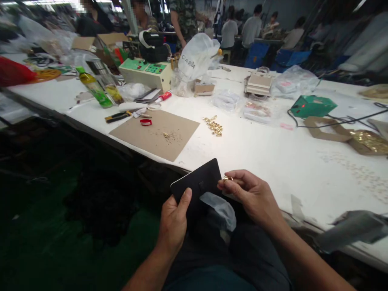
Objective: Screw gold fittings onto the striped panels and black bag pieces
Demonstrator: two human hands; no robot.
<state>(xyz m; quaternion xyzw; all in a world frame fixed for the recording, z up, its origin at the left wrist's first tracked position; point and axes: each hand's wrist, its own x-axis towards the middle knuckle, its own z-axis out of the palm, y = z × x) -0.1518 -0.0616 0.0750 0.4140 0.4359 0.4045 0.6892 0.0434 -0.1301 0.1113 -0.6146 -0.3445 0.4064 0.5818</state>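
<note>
My left hand [174, 220] grips a flat black panel [194, 178] with rounded corners, the thumb lying across its face. A small dark slot or tab shows on the panel near its right side. Just right of the panel, my right hand [251, 192] pinches a small gold metal fitting [227, 178] between thumb and fingertips. Below the panel, a crumpled translucent plastic bag [221, 210] lies by my lap. On the table beyond, a pile of gold fittings [214, 127] sits beside a brown cardboard sheet [145, 139], which carries a few more gold bits [166, 135].
Pliers [118, 117], a red ring-shaped item [146, 122] and a green-capped bottle [95, 88] stand or lie at left. Behind is a green-topped machine [147, 72]. A green box with cables [313, 106] and a cardboard tray [360, 151] of gold parts are at right. People work farther back.
</note>
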